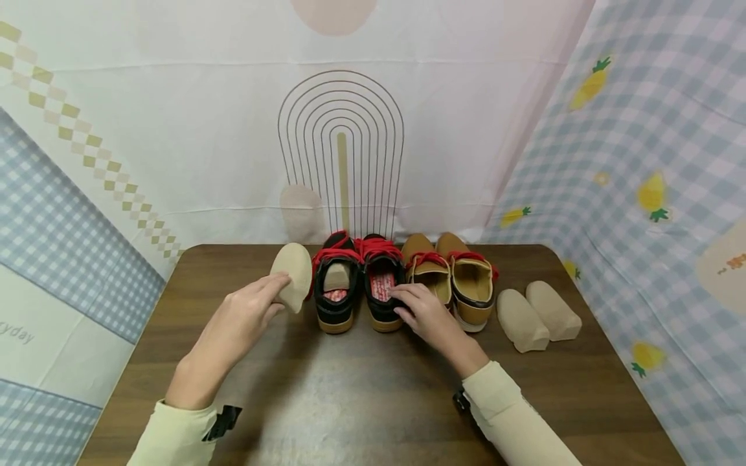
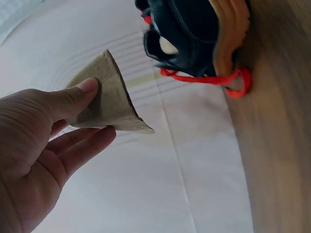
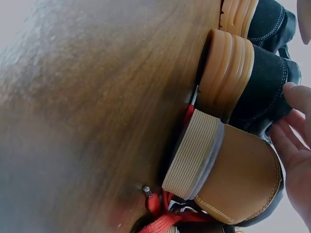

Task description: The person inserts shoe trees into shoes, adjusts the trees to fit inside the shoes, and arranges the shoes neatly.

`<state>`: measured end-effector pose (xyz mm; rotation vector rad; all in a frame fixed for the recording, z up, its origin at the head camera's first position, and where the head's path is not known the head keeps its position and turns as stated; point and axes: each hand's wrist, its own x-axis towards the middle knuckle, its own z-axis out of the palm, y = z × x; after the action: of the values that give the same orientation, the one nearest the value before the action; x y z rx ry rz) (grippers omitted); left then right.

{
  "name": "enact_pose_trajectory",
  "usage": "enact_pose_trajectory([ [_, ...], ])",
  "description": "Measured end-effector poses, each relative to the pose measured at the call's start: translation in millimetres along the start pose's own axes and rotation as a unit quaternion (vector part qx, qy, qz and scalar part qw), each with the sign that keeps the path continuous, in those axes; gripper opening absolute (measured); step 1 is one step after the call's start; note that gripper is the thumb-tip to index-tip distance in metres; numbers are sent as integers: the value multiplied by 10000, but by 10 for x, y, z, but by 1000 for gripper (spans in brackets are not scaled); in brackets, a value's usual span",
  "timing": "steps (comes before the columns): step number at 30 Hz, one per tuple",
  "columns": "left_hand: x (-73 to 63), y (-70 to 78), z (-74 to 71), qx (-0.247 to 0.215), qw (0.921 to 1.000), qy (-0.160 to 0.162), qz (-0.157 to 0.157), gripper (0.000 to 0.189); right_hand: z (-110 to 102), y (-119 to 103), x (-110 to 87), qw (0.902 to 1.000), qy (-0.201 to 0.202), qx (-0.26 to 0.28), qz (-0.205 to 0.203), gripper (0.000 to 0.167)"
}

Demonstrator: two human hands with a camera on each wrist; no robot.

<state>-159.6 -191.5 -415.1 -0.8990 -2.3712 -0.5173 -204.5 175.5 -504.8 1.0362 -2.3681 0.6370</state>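
Up off the table at the left, my left hand (image 1: pixel 247 310) pinches a beige molded-pulp shoe insert (image 1: pixel 294 275) between thumb and fingers. In the left wrist view the insert (image 2: pixel 104 97) shows its curved wall and pointed corner. My right hand (image 1: pixel 422 310) holds the heel collar of the right black shoe (image 1: pixel 384 317), which has red laces and a red-and-white patterned insole. The thumb lies at the back of the heel in the right wrist view. Beside it stands the left black shoe (image 1: pixel 335 317), with a similar insert (image 1: pixel 337 277) inside its opening.
A pair of tan shoes (image 1: pixel 474 298) with red laces stands right of the black pair. Two more beige inserts (image 1: pixel 550 310) lie at the table's right side. Behind the wooden table (image 1: pixel 326 401) hangs a white patterned cloth (image 1: pixel 233 142); a checked cloth hangs at the right.
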Motion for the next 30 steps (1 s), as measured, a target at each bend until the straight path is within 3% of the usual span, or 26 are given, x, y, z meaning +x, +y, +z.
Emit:
enact_pose_trajectory([
  [9,162,192,19,-253,9991,-318,150,56,31,-8,-61,9998,-96,78,133,38],
  [20,436,430,73,-589,9959,-436,528,47,76,18,-80,9999,46,67,97,38],
  [30,639,557,208,-865,9884,-1155,481,47,68,12,-84,9999,32,77,126,40],
])
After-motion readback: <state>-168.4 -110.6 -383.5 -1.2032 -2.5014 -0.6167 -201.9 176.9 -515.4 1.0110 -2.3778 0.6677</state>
